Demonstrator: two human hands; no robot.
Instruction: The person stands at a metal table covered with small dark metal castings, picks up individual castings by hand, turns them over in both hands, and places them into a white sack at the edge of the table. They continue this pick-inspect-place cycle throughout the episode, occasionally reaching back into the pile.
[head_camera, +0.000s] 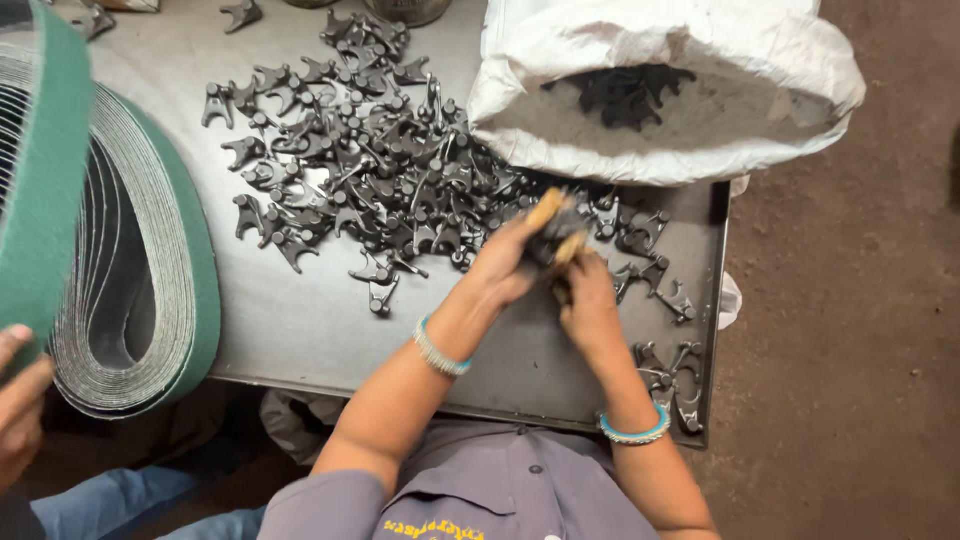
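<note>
Small dark metal part (556, 240) with tan piece held at frame centre, gripped between both hands above bench (300, 330). Left hand (505, 265) clenched on it from left; right hand (587, 300) grasping from below. Heap of dark forked castings (370, 150) spread upper left of hands. White sack (660, 90) lying open at upper right. Green abrasive belts (140, 290) stacked at left edge, touched by another person's hand (20, 400).
</note>
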